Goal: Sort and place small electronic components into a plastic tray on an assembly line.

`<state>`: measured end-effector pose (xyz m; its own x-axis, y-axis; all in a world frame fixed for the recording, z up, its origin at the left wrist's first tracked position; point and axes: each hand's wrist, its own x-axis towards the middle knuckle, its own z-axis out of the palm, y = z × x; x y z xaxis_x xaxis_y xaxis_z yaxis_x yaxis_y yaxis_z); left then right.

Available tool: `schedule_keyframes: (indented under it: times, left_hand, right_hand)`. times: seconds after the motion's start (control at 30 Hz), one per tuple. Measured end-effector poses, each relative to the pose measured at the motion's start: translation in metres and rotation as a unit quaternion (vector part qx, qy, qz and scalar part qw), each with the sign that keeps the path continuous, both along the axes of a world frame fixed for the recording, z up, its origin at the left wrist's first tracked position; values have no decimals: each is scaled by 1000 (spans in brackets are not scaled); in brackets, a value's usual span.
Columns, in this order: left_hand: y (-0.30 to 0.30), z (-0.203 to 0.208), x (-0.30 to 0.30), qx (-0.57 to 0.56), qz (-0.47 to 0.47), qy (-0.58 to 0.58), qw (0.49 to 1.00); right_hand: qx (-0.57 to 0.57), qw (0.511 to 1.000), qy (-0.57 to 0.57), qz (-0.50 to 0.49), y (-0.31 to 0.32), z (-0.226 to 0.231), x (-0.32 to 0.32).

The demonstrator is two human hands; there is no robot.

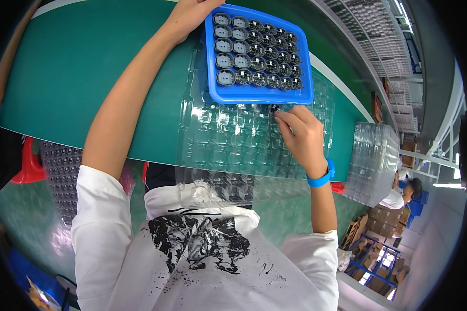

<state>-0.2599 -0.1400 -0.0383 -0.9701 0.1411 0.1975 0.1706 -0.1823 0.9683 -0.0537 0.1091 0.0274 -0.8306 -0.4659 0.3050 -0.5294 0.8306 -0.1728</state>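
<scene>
A blue plastic tray [260,98] holds rows of small round parts. Those at its left have pale grey faces [224,61]; the others show dark insides [269,52]. My left hand [192,15] grips the tray's far left corner, its fingertips partly cut off by the picture's upper edge. Beneath and in front of the blue tray lies a clear plastic blister tray [218,137] with moulded pockets, overhanging the table's near edge. Over this clear tray my right hand [302,136] is closed in a pinch, with a small dark part [274,109] at its fingertips, just below the blue tray.
The green tabletop [78,78] stretches to the left. A tall stack of clear blister trays [369,163] stands beyond its right end. Red stools [28,163] and a filled blister tray [62,176] are below the table. Another person [399,197] is farther right, near cardboard boxes.
</scene>
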Motion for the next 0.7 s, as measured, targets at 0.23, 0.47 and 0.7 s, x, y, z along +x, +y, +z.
schedule_keyframes:
  times: [0.23,0.47,0.7]
  left_hand:
    - [-7,-4,-2,8,-12,-13,1000]
    - [-3,-4,-3,-6,-10,10,1000]
    - [-9,-7,-3,-37,-22,9,999]
  right_hand:
    - [53,998,-32,-1,-14,12,-4]
    - [-1,1000,-26,0,-30,62,-11]
    - [18,995,42,84,-64,53,-72]
